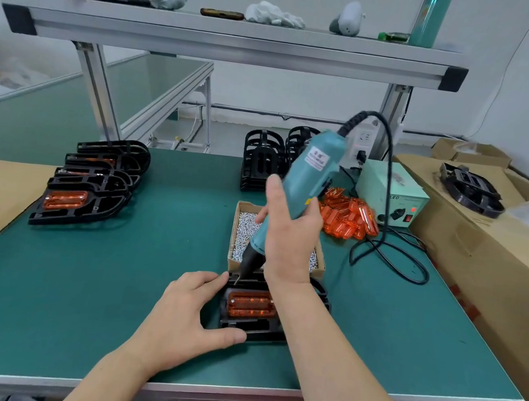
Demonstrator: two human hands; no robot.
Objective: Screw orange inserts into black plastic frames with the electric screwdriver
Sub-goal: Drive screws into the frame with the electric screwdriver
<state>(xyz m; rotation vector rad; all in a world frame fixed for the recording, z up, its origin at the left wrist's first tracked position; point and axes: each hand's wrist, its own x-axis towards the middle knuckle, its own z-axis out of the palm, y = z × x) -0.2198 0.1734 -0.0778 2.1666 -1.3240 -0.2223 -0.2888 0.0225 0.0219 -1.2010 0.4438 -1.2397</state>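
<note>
A black plastic frame (249, 328) lies near the table's front edge with an orange insert (251, 305) seated in it. My left hand (189, 316) holds the frame's left side, thumb along its front edge and fingers at its top left corner. My right hand (289, 234) grips the teal electric screwdriver (306, 179), tilted, with its black tip (239, 276) at the frame's upper left corner. My right forearm covers the frame's right part.
A cardboard box of screws (244, 231) sits just behind the frame. Loose orange inserts (348, 218) lie to its right beside the power supply (392, 193). Finished frames (90, 184) are stacked at left, bare frames (261, 159) at the back. Cardboard boxes (485, 249) flank the table.
</note>
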